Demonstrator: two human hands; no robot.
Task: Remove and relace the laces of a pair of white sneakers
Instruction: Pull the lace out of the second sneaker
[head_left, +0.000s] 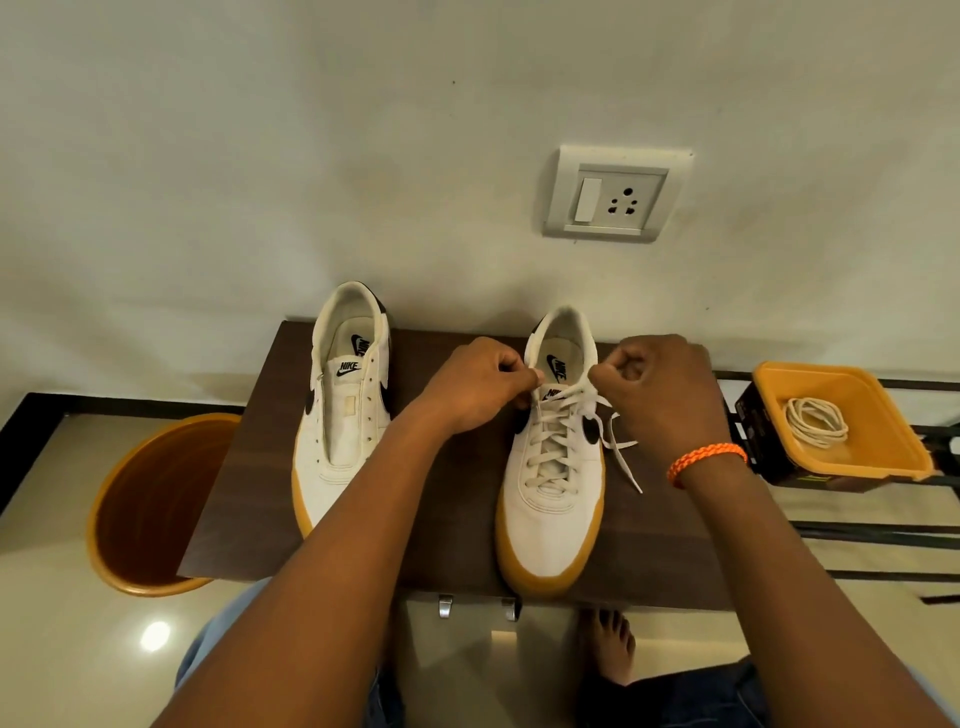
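Head view, frame centre: my left hand (480, 382) and right hand (660, 384) pinch lace ends (615, 447) atop the laced white sneaker (553, 467) on the worktop (452, 499); fingers hide the knot. Its laceless mate (345, 415) sits left.

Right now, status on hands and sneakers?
Left hand and right hand pinch the lace atop right sneaker. Left sneaker unlaced. Nothing obstructing.

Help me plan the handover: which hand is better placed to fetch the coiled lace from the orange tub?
Right. The right hand is nearer the orange tub holding the coiled lace, though it pinches the laced sneaker's lace, as does the left hand.
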